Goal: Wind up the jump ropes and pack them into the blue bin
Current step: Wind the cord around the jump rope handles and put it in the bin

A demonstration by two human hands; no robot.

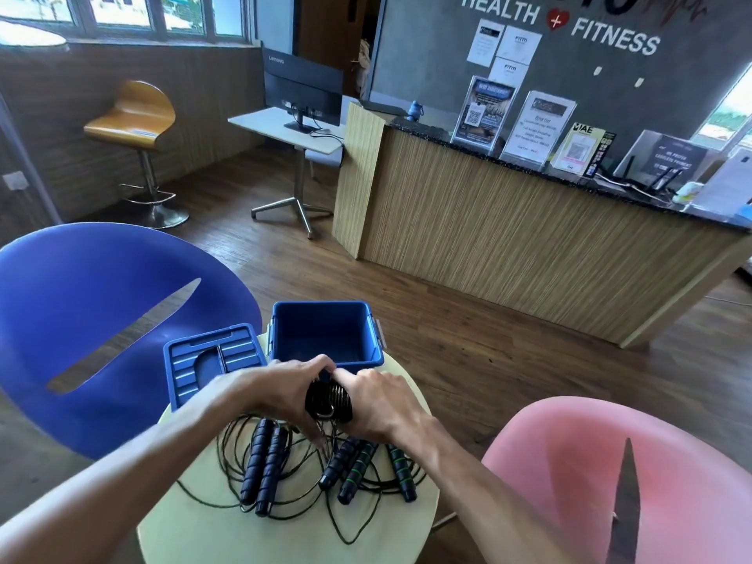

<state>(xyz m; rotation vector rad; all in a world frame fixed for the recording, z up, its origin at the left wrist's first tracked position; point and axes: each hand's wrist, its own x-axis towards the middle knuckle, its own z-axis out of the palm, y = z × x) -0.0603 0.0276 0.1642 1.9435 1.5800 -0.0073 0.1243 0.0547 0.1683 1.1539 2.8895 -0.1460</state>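
Daylight enters through the windows (122,12) at far left and another bright, washed-out window (732,111) at far right. The room is evenly lit with soft, faint shadows. Straight lines bow strongly toward the edges from the wide lens. The near forearms look slightly smeared, and the counter signs (537,126) are too soft to read.

Your hands (297,390) cover the wound rope's (329,400) ends beside the blue bin (325,335) (counter signs' (533,128) small print unreadable).

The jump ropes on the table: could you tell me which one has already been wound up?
The black coiled jump rope gripped between the left hand and right hand; the others lie loose.
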